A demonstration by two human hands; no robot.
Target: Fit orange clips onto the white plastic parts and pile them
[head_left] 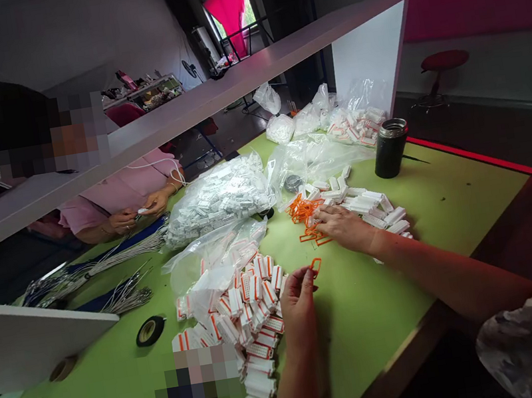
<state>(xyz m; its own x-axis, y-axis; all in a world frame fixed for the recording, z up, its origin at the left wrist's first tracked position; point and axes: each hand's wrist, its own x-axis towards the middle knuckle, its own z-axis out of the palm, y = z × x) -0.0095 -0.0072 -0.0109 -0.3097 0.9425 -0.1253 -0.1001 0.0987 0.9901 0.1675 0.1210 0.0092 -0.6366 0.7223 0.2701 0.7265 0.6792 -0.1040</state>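
Note:
Between the thumb and fingers of my left hand [299,298] is a small orange rectangular frame [316,264], pinched upright above the green table. My right hand [345,227] reaches into a heap of similar orange frames [302,209]. Its fingers are bunched together and touch the heap; whether one is gripped there is hidden. White plastic connector blocks [373,205] lie piled just beyond my right hand. To the left of my left hand spreads a larger pile of white blocks with orange frames fitted [249,302], partly spilling from a clear bag [212,244].
A big bag of white parts [220,196] stands mid-table, with smaller bags [280,128] behind. A black flask [391,149] is at the right. Black tape [150,331] and cable bundles [119,262] lie left. A co-worker's hands [139,212] handle a small white piece beyond the divider shelf [228,90].

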